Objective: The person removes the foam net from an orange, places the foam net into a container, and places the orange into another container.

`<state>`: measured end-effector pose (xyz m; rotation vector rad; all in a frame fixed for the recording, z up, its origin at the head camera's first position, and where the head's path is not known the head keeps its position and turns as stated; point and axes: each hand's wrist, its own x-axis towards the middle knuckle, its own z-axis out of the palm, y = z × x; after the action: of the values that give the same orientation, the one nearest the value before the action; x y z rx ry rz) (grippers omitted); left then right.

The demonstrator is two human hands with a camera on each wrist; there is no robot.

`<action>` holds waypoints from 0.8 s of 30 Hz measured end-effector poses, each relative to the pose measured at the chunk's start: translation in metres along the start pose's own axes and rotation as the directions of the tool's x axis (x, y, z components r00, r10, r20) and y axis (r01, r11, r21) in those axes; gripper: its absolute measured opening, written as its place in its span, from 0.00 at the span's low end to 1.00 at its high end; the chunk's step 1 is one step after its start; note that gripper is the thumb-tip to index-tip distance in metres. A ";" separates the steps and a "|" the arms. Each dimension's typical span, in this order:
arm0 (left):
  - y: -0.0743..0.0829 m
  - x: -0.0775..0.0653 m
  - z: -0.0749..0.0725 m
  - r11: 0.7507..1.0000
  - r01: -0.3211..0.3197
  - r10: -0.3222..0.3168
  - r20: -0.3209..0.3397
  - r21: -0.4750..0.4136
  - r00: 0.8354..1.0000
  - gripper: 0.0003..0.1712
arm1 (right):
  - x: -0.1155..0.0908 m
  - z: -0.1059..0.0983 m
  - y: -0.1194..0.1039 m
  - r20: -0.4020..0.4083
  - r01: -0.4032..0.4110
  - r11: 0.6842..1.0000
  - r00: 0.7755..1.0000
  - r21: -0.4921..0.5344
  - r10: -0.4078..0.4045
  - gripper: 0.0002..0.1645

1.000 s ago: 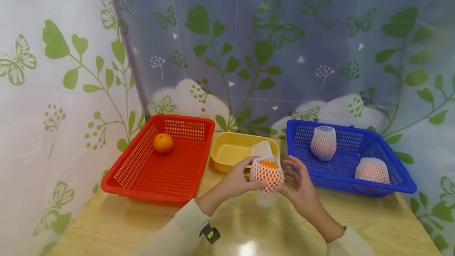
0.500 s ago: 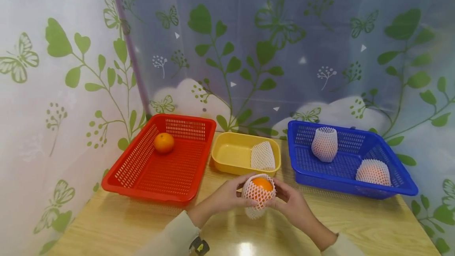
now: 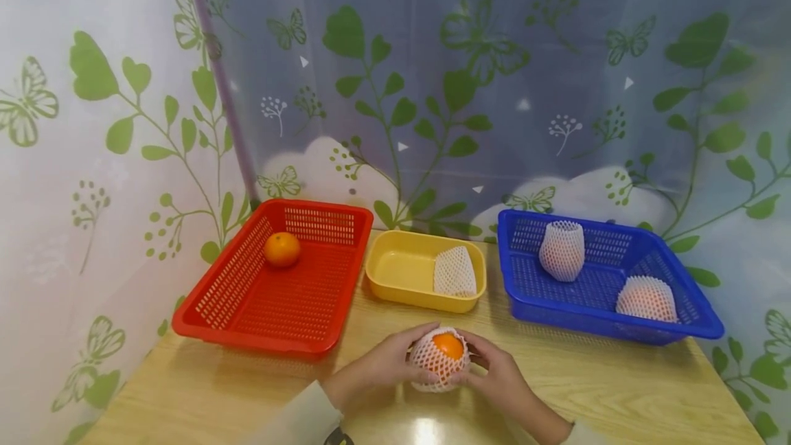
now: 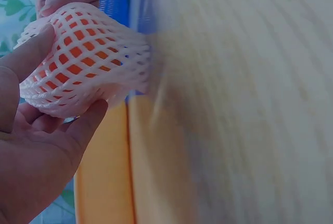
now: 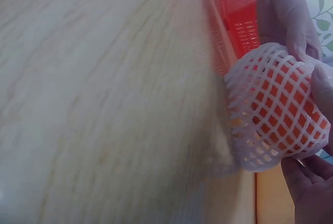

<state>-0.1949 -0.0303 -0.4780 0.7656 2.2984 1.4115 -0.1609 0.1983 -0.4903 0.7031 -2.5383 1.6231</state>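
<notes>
"What's biggest around the yellow tub (image 3: 402, 270)?"
"The leaf-printed curtain (image 3: 395, 81) behind it, then the wood-grain table (image 3: 204, 397) beneath it."
"And beside it?"
"A red slotted basket (image 3: 296, 297) to its left, a blue slotted basket (image 3: 568, 322) to its right."
"The hands?"
"Nearer the person than the tub. The left hand (image 3: 393, 360) and right hand (image 3: 496, 372) grip opposite sides of an orange (image 3: 448, 345) in a white foam net sleeve (image 3: 426, 358); its top shows through the sleeve's opening. I can't tell whether it touches the table."
"Other sleeves?"
"Right of the tub, in the blue basket: a taller wrapped fruit (image 3: 562, 253) and a lower wrapped fruit (image 3: 646, 299). A flattened sleeve (image 3: 455, 273) lies in the tub's right end."
"Smallest?"
"A bare orange (image 3: 282, 250), left of the tub, in the red basket."
</notes>
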 end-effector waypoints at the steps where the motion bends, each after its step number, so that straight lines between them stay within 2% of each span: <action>1: -0.002 0.000 0.001 1.000 -0.001 0.001 0.000 0.000 1.000 0.49 | -0.001 0.001 0.001 0.002 -0.006 1.000 1.000 -0.003 0.006 0.39; 7: -0.011 -0.002 0.006 1.000 -0.004 0.003 0.032 0.029 0.999 0.51 | -0.004 0.005 0.006 0.014 -0.059 0.998 0.998 -0.028 0.060 0.40; 14: -0.011 -0.001 0.008 0.990 -0.066 0.063 0.030 0.127 0.998 0.51 | -0.007 0.004 0.003 0.016 -0.053 0.998 0.998 -0.018 0.054 0.41; 24: -0.007 -0.005 0.007 0.995 -0.020 0.022 -0.016 0.094 1.000 0.42 | -0.007 0.004 0.003 0.018 -0.006 0.997 1.000 -0.076 0.007 0.39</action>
<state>-0.1891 -0.0306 -0.4876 0.8104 2.3910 1.3315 -0.1545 0.1981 -0.4965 0.7064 -2.6015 1.5202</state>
